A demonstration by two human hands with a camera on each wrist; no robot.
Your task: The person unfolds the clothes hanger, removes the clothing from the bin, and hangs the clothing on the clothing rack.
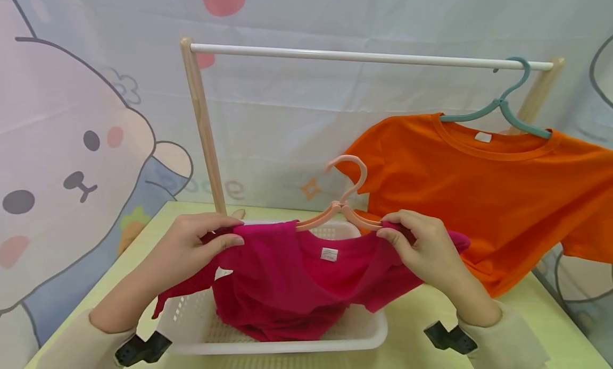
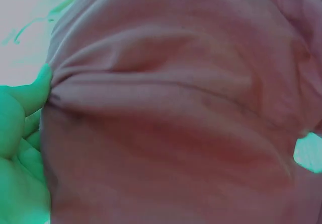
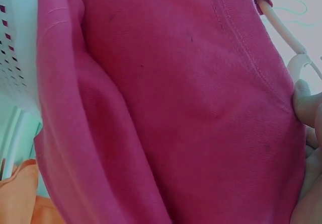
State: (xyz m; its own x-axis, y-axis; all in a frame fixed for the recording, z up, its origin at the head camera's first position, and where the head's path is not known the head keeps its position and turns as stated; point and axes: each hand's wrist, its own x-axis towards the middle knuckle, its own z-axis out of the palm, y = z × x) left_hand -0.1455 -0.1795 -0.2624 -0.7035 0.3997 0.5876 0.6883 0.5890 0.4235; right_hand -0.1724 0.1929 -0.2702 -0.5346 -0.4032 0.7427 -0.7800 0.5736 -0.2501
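Observation:
A magenta T-shirt (image 1: 273, 262) hangs on a pink hanger (image 1: 339, 207), whose arms run into the neck opening and whose hook points up. With thumb and fingers my left hand (image 1: 191, 246) pinches the shirt's left shoulder. My right hand (image 1: 421, 246) pinches the other shoulder, close to the hanger's arm. In the left wrist view the left thumb presses a fold of the shirt cloth (image 2: 151, 113). The right wrist view has the right thumb at the shirt's shoulder edge (image 3: 241, 133) beside the hanger (image 3: 284, 27). The shirt's lower part droops into the basket.
A white plastic basket (image 1: 287, 347) stands on the pale yellow table (image 1: 416, 326) beneath the shirt. Behind it is a rack with a white rail (image 1: 335, 54) and wooden posts. An orange T-shirt (image 1: 460, 188) hangs at the rail's right end on a teal hanger (image 1: 514, 87).

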